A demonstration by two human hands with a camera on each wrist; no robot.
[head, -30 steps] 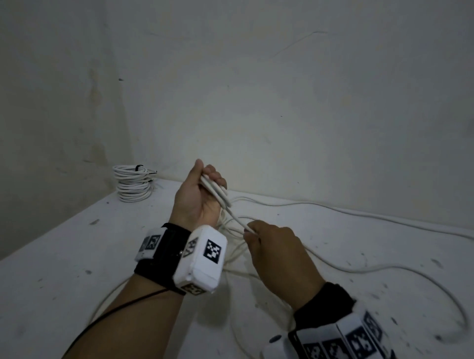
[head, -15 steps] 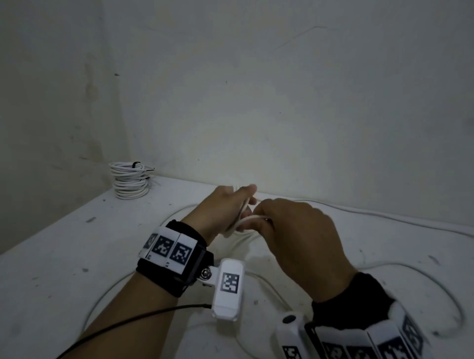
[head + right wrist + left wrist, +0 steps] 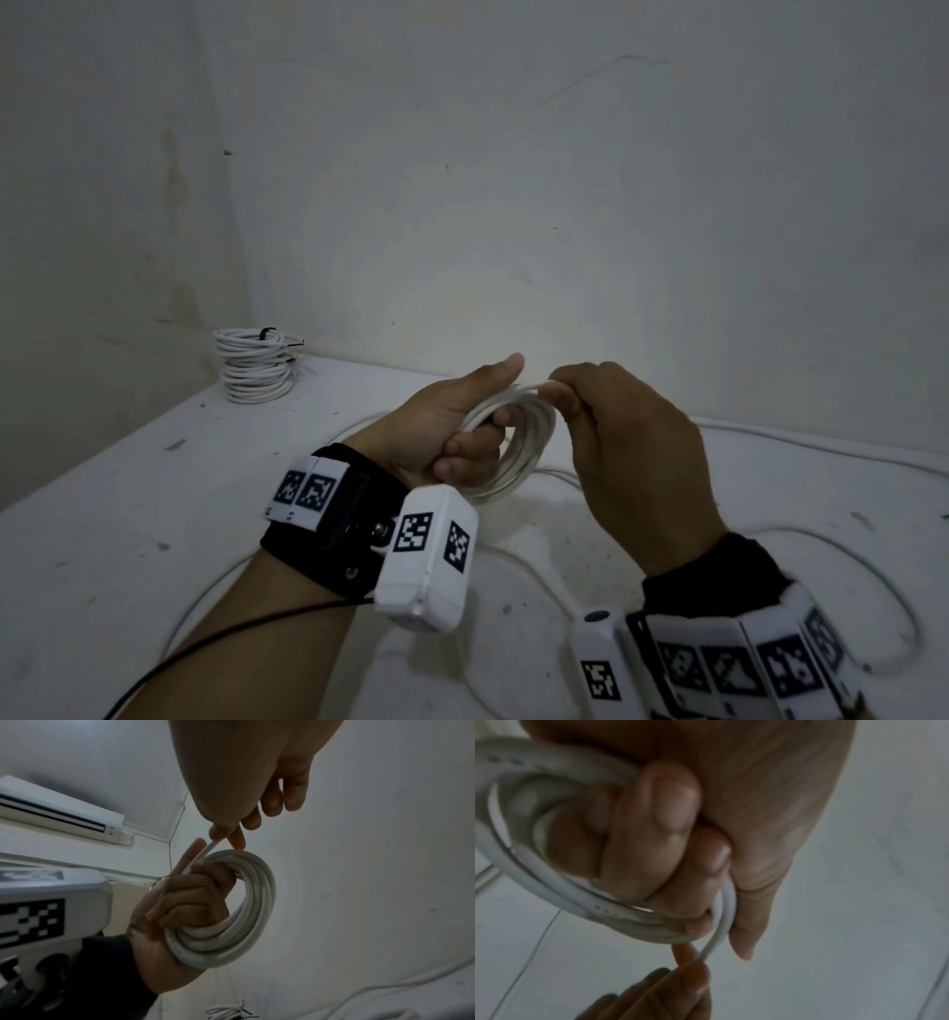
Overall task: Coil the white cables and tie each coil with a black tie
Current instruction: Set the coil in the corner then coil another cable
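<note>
My left hand [image 3: 462, 426] grips a small coil of white cable [image 3: 529, 452], fingers curled through its several loops above the table. In the right wrist view the coil [image 3: 246, 908] hangs round the left hand's fingers [image 3: 190, 902]. My right hand [image 3: 606, 421] pinches the running strand [image 3: 209, 850] just right of the left thumb, at the coil's top. The left wrist view shows the loops [image 3: 552, 882] blurred and the right hand's fingertips [image 3: 690, 975] on the strand [image 3: 718, 933]. The loose rest of the cable [image 3: 847, 565] trails over the table.
A stack of finished white coils with a black tie [image 3: 254, 367] stands in the back left corner of the white table [image 3: 128, 514]; the same stack [image 3: 226, 1013] shows low in the right wrist view. Walls close the back and left. A black wire [image 3: 231, 637] runs from my left wristband.
My left hand has turned so its curled fingers face me, and the coil now shows as full loops. My right hand rose from below the left hand to the coil's top.
</note>
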